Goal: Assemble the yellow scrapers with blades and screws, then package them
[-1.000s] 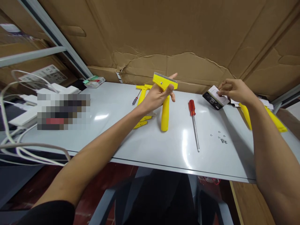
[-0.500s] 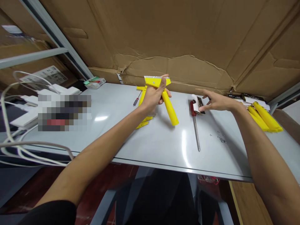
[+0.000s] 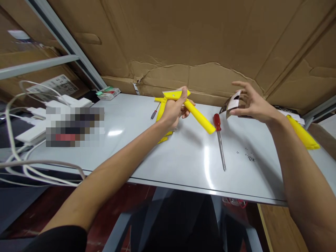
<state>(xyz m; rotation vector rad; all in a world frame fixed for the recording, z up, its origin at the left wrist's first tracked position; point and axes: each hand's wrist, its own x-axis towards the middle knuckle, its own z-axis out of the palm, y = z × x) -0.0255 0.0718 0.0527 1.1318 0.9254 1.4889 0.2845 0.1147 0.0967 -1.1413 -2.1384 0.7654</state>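
A yellow scraper is gripped in my left hand, thumb over its head, handle slanting down to the right. My right hand pinches a folded black-and-white card above the table; its fingers partly hide the card. Below that hand lies a large screwdriver with a red handle, its shaft pointing toward me. Several small screws are scattered to its right. Behind my left wrist are more yellow scraper parts, partly covered, beside a small screwdriver.
Yellow handles and black-and-white cards lie at the right end of the table. A white power strip with looping cables and a small box stand at the left. Cardboard backs the table.
My right hand has taken up the folded card from beside the red screwdriver and moved it right. In my left hand, the scraper has tilted, its handle end swinging right toward the screwdriver.
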